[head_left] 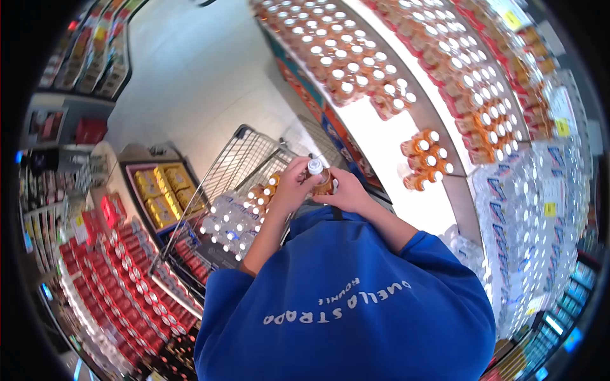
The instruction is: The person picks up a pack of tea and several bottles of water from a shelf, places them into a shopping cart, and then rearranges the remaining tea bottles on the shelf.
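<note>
A small bottle of amber drink [325,185] with a white cap [314,166] is held upright in front of my chest. My left hand [293,184] is closed around its left side, fingers near the neck. From the right, my right hand [347,190] grips the same bottle lower down. Just beyond and to the left stands a wire shopping cart [223,154]. Inside it are clear water bottles [232,219] and several amber bottles [259,193] with white caps.
On the right, a white display shelf [375,143] carries a loose cluster of amber bottles [427,159] and long rows of more. Clear water packs [521,209] are stacked at far right. Red cans [127,279] and a bin of yellow packs [166,193] flank the cart's left.
</note>
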Action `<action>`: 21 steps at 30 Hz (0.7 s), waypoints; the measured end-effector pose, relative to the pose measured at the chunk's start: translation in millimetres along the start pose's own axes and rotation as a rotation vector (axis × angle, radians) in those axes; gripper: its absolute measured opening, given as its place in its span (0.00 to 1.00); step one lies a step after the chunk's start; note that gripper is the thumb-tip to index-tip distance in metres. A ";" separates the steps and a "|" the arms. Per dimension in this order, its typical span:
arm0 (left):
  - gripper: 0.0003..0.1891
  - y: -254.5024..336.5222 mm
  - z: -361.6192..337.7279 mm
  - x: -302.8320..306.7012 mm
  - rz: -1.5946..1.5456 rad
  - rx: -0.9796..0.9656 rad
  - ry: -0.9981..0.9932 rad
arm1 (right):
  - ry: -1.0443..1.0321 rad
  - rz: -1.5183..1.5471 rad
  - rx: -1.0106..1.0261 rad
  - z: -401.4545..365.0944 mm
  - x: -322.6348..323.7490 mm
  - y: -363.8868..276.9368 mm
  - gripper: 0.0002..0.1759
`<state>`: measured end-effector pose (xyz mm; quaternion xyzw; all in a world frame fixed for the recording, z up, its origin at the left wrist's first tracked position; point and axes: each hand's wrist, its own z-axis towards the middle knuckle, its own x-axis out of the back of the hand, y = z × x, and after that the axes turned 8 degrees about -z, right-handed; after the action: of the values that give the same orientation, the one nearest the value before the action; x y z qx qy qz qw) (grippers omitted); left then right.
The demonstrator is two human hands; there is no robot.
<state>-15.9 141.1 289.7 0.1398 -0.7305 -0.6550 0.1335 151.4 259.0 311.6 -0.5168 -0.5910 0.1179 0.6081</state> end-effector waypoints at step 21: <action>0.18 -249.2 -119.6 46.1 0.441 0.518 0.242 | 0.903 0.074 -0.921 -25.7 -48.9 224.9 0.36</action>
<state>-6.0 -12.1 55.2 0.0843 -0.8638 -0.3823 0.3172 264.7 308.1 115.8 -0.7436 -0.2487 -0.3559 0.5085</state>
